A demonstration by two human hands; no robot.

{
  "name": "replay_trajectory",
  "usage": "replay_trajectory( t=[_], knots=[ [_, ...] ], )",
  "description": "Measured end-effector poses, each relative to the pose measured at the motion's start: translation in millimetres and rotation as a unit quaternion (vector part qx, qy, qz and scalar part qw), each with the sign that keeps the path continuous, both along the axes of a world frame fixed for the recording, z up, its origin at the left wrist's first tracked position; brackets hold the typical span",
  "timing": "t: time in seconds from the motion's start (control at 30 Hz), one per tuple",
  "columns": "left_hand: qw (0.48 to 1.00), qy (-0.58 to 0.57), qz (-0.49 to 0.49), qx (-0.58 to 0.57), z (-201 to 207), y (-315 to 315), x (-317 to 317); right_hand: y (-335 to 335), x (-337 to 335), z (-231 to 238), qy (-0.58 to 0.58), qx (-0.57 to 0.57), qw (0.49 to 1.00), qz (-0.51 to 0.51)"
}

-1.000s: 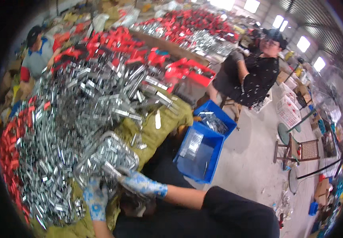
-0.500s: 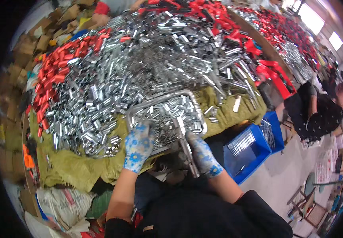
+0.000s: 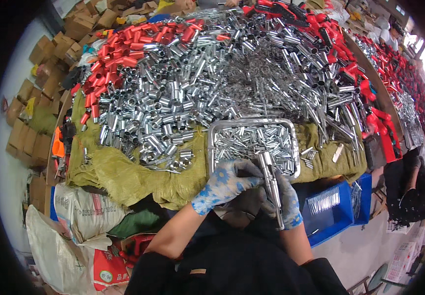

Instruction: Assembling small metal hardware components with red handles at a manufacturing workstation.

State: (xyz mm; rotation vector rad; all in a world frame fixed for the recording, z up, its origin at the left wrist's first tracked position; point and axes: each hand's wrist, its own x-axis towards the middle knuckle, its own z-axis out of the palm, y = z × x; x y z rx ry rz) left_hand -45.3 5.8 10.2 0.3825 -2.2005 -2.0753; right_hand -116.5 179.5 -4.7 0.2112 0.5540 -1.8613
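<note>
My right hand (image 3: pixel 290 204), in a patterned work glove, is closed around a long, narrow chrome metal tool part (image 3: pixel 273 189) held at a slant in front of my body. My gloved left hand (image 3: pixel 229 181) reaches in from the left, its thumb and fingers bent together close beside the tool part. Whatever sits between those fingertips, if anything, is too small to make out. Just beyond both hands lies a metal tray (image 3: pixel 251 121) filled with short silvery pins (image 3: pixel 249 140). My left hand overlaps its near edge.
Chrome tubes (image 3: pixel 173 105) and red sleeves (image 3: pixel 124 54) are heaped across the table on yellow-green woven sheeting (image 3: pixel 124 172). Blue bins (image 3: pixel 328 216) with metal rods stand at right. White sacks (image 3: pixel 87 209) lie at lower left. Another person (image 3: pixel 414 191) is at far right.
My left hand has left the tray's left side and come to the tool part in my right hand. The view has shifted, so the heap and tray appear further right.
</note>
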Motion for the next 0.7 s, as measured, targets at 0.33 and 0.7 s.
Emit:
replay_trajectory(
  t=[0.33, 0.7],
  knots=[
    [0.999, 0.023, -0.002, -0.039, 29.1, 3.9, 8.3, -4.6, 6.3, 18.6, 0.234, 0.063, 0.970, 0.003],
    [0.989, -0.002, -0.023, -0.148, 37.9, 18.3, 2.2, 19.3, -6.8, -24.2, 0.038, -0.002, 0.999, 0.015]
  ],
)
